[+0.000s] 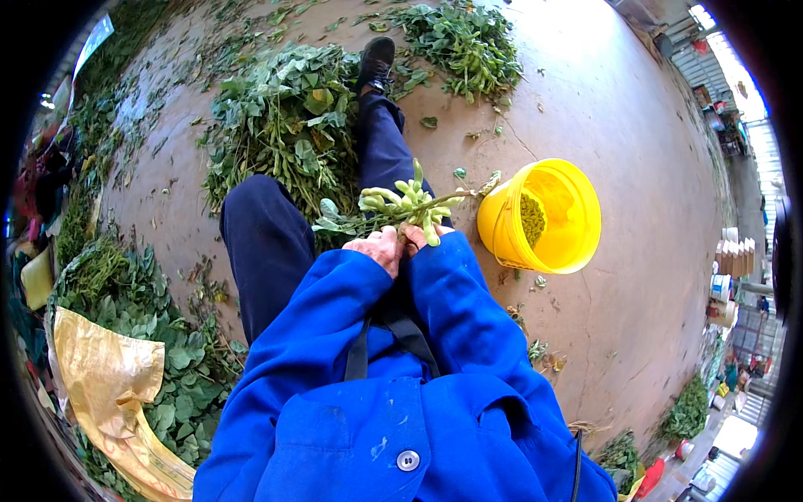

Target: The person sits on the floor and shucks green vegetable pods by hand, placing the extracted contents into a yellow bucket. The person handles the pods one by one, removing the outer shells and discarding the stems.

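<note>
A soybean stalk (433, 202) with plump green pods lies across both of my hands, above my lap. My left hand (379, 249) is closed at its leafy end. Right beside it, my right hand (415, 236) grips the same stalk among the pods, which partly hide its fingers. The far tip of the stalk reaches toward a yellow plastic bucket (568, 251) on my right. Loose green pods (532, 221) lie in the bucket. Left of my outstretched leg rests a large heap of soybean plants (282, 125), leaves and pods still attached.
A smaller bundle of soybean plants (470, 50) lies beyond my shoe (376, 59). At left are more leafy plants (182, 376) and a yellow woven sack (106, 370). Leaf litter is scattered over the concrete floor (640, 188). Containers (721, 288) stand along the far right.
</note>
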`<state>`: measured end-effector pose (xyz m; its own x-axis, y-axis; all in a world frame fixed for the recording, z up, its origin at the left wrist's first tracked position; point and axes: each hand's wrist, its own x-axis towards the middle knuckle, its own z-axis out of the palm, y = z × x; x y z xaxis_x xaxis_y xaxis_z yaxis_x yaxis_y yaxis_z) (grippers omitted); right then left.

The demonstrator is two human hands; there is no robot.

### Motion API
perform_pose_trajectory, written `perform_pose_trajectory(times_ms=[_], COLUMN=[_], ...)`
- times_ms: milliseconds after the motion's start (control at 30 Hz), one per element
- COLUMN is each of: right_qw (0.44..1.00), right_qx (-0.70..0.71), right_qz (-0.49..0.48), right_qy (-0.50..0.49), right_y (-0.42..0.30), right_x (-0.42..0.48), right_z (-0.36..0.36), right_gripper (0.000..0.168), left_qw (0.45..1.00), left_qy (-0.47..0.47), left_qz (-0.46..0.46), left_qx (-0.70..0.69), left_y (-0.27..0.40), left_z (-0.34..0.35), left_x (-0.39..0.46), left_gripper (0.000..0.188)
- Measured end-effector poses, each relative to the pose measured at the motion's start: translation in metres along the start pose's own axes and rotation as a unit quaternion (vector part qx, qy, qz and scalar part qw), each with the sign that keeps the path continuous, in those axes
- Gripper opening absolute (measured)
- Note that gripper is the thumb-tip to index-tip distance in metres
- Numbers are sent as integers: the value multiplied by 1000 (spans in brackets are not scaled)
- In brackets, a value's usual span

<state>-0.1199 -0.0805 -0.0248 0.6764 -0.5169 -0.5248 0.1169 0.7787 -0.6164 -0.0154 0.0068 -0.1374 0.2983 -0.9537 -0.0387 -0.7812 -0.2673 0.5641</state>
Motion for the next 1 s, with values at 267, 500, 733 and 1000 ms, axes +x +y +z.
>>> perform_pose_trajectory(times_ms=[267, 500, 733, 1000], right_qw=[1000, 1000, 997, 1000], right_qx=[-2, -19, -74, -12], right_qz=[-8, -11, -12, -28], right_qy=[9, 13, 13, 3], right_y=[-3, 7, 2, 1], right_x=[-2, 8, -3, -6], right_z=[-5, -10, -9, -6], right_gripper=[20, 23, 23, 21], left_qw=[997, 568, 695, 853], left_qy=[32, -69, 65, 185], left_qz=[-55, -266, -178, -201], left_qx=[-50, -776, -694, -444], left_y=[66, 82, 73, 94], left_z=[-69, -94, -62, -131], left_x=[-2, -5, -3, 0], left_gripper=[20, 21, 13, 15])
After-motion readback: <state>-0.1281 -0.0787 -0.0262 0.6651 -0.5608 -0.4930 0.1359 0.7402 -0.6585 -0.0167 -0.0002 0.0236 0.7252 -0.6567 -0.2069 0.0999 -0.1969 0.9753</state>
